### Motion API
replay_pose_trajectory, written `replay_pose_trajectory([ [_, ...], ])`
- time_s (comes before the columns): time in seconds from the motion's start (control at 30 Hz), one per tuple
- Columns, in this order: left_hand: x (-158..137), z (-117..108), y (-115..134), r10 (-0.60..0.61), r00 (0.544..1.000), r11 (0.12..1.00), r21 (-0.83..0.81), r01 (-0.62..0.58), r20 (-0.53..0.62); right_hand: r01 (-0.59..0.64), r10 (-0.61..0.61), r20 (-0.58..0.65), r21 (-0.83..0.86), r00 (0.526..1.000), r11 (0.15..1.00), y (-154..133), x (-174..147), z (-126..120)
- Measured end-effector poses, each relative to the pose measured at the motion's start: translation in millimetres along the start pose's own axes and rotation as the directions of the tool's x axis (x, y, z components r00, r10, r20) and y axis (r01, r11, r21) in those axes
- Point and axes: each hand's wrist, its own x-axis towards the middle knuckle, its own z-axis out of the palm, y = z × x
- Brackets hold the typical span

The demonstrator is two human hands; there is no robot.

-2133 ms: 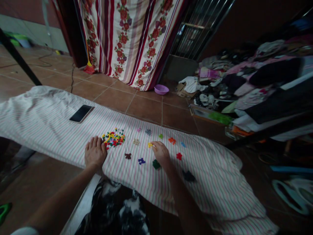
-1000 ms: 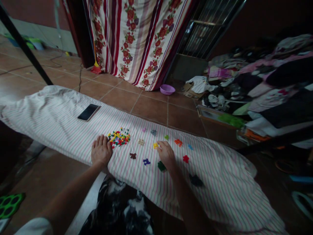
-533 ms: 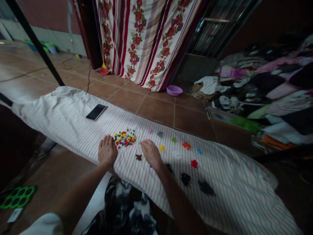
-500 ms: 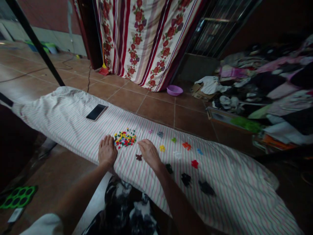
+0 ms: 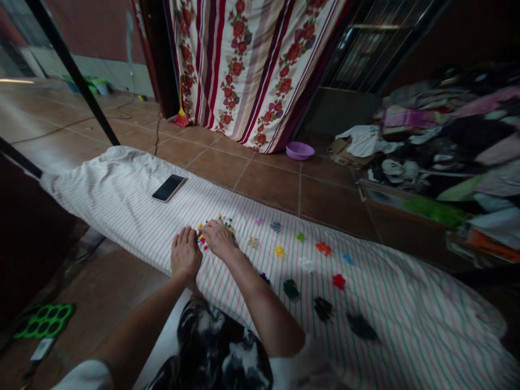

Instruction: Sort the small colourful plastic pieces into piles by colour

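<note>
A mixed pile of small bead-like pieces in several colours lies on a striped cloth, partly hidden under my hands. My left hand rests flat at the pile's left edge, fingers stretched out. Over the pile, my right hand bends down with its fingers drawn together; whatever its fingertips grip is hidden. To the right are small single-colour heaps, among them a beige heap, a yellow heap, an orange heap, a red heap, a dark green heap and a black heap.
A phone lies on the cloth beyond my left hand. Across the tiled floor stand a purple basin and a floral curtain. Clothes and shoes are piled at right. A green object with round holes is at lower left.
My right hand has moved left, from beside the pile to over it, uncovering the beige heap. My right forearm now hides the brown heap. My left hand stays beside the pile; the view has shifted slightly.
</note>
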Motion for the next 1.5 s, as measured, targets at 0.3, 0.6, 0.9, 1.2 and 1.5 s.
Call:
replay_pose_trajectory([
  [0.3,1,-5,2,-0.006,0.999,1.000,-0.002,0.006,0.044,0.001,0.008,0.076,-0.117,0.997,0.993,-8,15,10],
  [0.6,0,-4,2,0.007,1.000,1.000,0.003,-0.007,0.015,-0.077,0.084,0.045,-0.128,0.995,0.989,-10,17,13],
  [0.9,-1,-6,1,0.013,1.000,1.000,-0.017,-0.012,0.019,-0.054,0.057,-0.074,0.048,0.996,0.997,-8,2,5],
  [1.2,-1,-5,1,0.007,1.000,1.000,-0.020,-0.006,0.005,-0.251,0.289,-0.237,0.176,0.928,0.952,29,-48,-17],
  [1.5,-2,-7,0,0.007,1.000,1.000,-0.015,-0.007,0.015,-0.379,0.464,-0.395,0.276,0.793,0.883,79,-118,-26],
])
